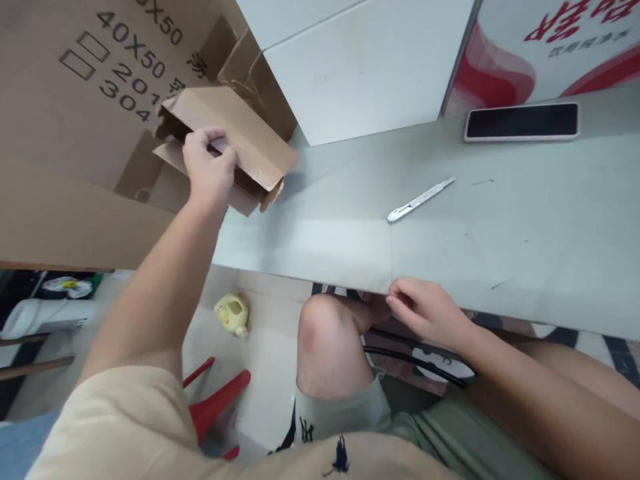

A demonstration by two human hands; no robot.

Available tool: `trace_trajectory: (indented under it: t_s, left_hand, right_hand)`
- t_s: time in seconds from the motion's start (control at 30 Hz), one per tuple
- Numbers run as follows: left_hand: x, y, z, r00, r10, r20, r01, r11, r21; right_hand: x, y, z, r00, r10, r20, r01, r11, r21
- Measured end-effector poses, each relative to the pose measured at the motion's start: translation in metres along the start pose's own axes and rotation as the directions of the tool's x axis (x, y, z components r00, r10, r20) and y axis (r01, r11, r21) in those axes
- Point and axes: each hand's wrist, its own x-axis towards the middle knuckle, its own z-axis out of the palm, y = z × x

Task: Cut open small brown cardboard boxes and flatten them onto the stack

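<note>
Nearest, the right hand (425, 310) rests with loosely curled fingers at the edge of a pale grey-green tabletop (340, 200); whether its fingertips meet I cannot tell. Ahead of it lies a slim white utility knife (421, 200), while the left hand (210, 163) pinches a long brown cardboard box (245, 127) between thumb and fingers. Farthest forward, rightward of the right hand, lies a flat, black-screened rectangular phone (523, 122).
</note>
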Motion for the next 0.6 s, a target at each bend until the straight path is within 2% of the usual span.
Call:
trace_trajectory:
  t_s: [0.07,0.13,0.17,0.23,0.27,0.3,0.37,0.4,0.47,0.53,0.6]
  left_hand:
    - [-0.023,0.051,-0.004,0.990,-0.107,0.091,0.106,0.994,0.017]
    - [-0.054,0.104,-0.004,0.949,-0.166,0.270,0.157,0.986,0.053]
    - [-0.071,0.128,-0.003,0.910,-0.183,0.372,0.151,0.982,0.113]
    - [-0.103,0.169,0.001,0.808,-0.324,0.491,0.207,0.938,0.277]
    - [-0.116,0.184,0.004,0.754,-0.377,0.537,0.235,0.919,0.316]
    - [-0.127,0.196,0.007,0.718,-0.402,0.568,0.252,0.911,0.327]
    - [-0.143,0.207,0.015,0.706,-0.410,0.577,0.244,0.906,0.346]
    - [-0.149,0.208,0.019,0.722,-0.383,0.576,0.238,0.920,0.313]
    - [-0.157,0.199,0.030,0.792,-0.270,0.547,0.221,0.963,0.155]
    - [-0.164,0.183,0.043,0.883,-0.115,0.456,0.162,0.985,-0.066]
    - [-0.171,0.163,0.053,0.932,-0.029,0.361,0.097,0.980,-0.171]
  right_hand:
    - [-0.002,0.002,-0.002,0.998,-0.019,-0.051,0.019,1.000,-0.006]
    - [-0.006,0.004,-0.003,0.987,-0.077,-0.142,0.074,0.997,-0.022]
    - [-0.008,0.004,-0.003,0.973,-0.119,-0.200,0.115,0.993,-0.031]
    - [-0.013,0.001,-0.004,0.921,-0.227,-0.317,0.223,0.974,-0.050]
    - [-0.016,-0.003,-0.005,0.887,-0.287,-0.362,0.283,0.957,-0.065]
    - [-0.018,-0.008,-0.006,0.854,-0.343,-0.391,0.337,0.937,-0.088]
    - [-0.021,-0.019,-0.012,0.811,-0.417,-0.409,0.388,0.908,-0.156]
    - [-0.021,-0.025,-0.016,0.806,-0.429,-0.409,0.380,0.903,-0.200]
    - [-0.020,-0.037,-0.024,0.808,-0.422,-0.411,0.324,0.901,-0.289]
    - [-0.014,-0.044,-0.034,0.804,-0.428,-0.414,0.291,0.889,-0.353]
    - [-0.005,-0.048,-0.043,0.787,-0.463,-0.408,0.315,0.870,-0.380]
